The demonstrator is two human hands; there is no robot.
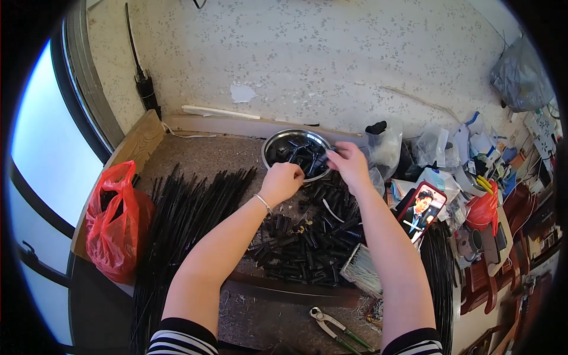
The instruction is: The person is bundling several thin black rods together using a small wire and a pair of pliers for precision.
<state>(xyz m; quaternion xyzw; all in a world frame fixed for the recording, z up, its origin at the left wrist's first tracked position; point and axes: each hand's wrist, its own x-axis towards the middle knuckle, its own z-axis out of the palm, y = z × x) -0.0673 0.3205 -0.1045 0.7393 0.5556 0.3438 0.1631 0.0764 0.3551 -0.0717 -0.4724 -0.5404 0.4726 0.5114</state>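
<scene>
A round metal bowl (269, 141) near the back of the table holds several small black plastic parts (302, 155). At its near rim is my left hand (283, 182), fingers curled together; what they hold, if anything, is hidden. My right hand (349, 163) is closed at the bowl's right edge, pinching what looks like a small black part. A large loose pile of similar black parts (310, 245) lies in front of the bowl, between my forearms.
Long thin black strips (195, 207) lie in a bundle on the left, beside a red plastic bag (115, 225). A clear box of thin pale pieces (362, 271), a phone (423, 210) and another black bundle (436, 260) are at right. Green-handled pincers (337, 329) lie in front.
</scene>
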